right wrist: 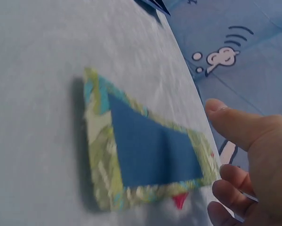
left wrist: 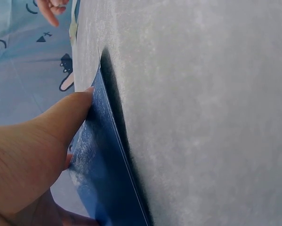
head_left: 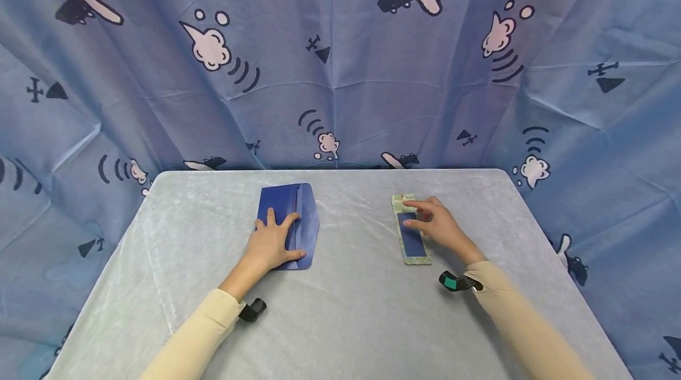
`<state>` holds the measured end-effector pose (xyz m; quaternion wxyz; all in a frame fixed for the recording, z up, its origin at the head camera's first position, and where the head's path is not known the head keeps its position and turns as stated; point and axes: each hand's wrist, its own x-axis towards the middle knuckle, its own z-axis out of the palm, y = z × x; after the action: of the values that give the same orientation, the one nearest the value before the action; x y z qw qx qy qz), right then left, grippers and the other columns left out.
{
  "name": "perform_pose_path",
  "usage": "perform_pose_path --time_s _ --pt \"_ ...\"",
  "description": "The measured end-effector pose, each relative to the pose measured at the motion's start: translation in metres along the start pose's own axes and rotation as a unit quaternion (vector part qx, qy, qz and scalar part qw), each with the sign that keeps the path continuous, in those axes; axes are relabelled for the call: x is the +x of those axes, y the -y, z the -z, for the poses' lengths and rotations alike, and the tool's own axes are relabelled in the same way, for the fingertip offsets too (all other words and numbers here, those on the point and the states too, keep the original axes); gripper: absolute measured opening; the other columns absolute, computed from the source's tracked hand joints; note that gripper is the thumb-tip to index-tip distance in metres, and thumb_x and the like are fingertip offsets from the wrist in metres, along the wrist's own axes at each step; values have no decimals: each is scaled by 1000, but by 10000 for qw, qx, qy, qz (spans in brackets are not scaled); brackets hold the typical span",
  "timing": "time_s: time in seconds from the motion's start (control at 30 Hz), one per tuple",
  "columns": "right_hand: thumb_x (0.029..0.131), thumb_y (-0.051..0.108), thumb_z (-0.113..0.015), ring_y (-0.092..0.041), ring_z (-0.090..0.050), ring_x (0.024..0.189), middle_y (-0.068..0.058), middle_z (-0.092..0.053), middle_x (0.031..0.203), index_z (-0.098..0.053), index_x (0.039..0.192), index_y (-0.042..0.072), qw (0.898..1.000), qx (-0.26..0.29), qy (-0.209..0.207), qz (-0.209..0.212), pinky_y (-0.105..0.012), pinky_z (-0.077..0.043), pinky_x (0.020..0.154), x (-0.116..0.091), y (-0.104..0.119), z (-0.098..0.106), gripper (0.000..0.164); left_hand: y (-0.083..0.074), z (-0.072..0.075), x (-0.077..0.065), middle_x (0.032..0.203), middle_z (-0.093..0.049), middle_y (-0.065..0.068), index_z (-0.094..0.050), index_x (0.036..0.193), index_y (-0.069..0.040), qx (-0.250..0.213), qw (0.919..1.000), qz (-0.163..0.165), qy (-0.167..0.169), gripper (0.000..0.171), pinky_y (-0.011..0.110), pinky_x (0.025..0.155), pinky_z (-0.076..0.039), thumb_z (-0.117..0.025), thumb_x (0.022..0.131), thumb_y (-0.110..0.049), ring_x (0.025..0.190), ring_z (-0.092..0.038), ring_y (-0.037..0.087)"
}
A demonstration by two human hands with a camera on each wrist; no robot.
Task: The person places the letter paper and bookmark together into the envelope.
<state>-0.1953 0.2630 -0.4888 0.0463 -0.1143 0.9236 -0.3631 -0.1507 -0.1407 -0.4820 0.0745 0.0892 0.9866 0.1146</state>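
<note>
On the table (head_left: 351, 309), we find the blue envelope (head_left: 279, 194), with its paler flap (head_left: 308, 220) folded out on its right side. The left hand (head_left: 268, 244) lies over the envelope, its fingers spread wide and nothing gripped between them; we see the thumb reach across the flap. From the left wrist, we see the thumb tip at the envelope's edge and a dark shadow along the side of the paper.

Well to the right of the envelope, we see a long card (head_left: 412, 238) with a blue panel and a patterned yellow-green border. The right hand (head_left: 444, 226) is at the card's right side, with thumb and forefinger stretched out and parted over it and the other fingers curled in. We see nothing held in the gap; whether any finger touches the card, we cannot tell. From the right wrist, we notice a small red bit (right wrist: 180, 200) at the card's edge.

Nearer to us than the envelope, we see a black band (head_left: 254, 310) on the left wrist. Beyond the envelope hangs a blue curtain (head_left: 340, 61) printed with planes and clouds.
</note>
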Motion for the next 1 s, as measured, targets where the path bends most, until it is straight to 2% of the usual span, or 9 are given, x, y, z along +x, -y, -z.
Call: perform_pose_path --time_s 0.23,0.43,0.67,1.0 --pt "86 29 -77 -25 -47 90 -18 -50 107 -65 132 11 10000 -58 -31 48 -30 -38 76 -11 -11 2 51 -2 2 -1 152 -26 42 -38 150 -28 -23 10000 -21 -45 92 64 81 -53 -78 74 -60 125 -41 68" --pt "86 31 -77 -23 -46 90 -16 -50 109 -66 131 15 9997 -257 51 2 -31 -38 78 -14 -17 -5 50 -1 1 -1 152 -26 42 -38 151 -28 -17 10000 -41 -59 92 65 80 -53 -79 75 -59 125 -41 69" --pt "82 29 -81 -23 -44 89 -14 -50 107 -68 129 14 9961 -866 -126 134 -31 -33 76 -14 -13 -12 51 -2 0 -1 152 -27 42 -39 150 -27 -18 9999 -62 -101 91 65 80 -53 -79 75 -59 124 -42 69" --pt "82 24 -80 -21 -44 80 -13 -53 96 -67 129 13 9926 -1202 -135 49 -30 -33 70 -13 -6 -13 50 -3 2 -2 151 -28 43 -40 150 -26 -16 9999 -71 -141 91 64 78 -54 -79 74 -58 123 -43 69"
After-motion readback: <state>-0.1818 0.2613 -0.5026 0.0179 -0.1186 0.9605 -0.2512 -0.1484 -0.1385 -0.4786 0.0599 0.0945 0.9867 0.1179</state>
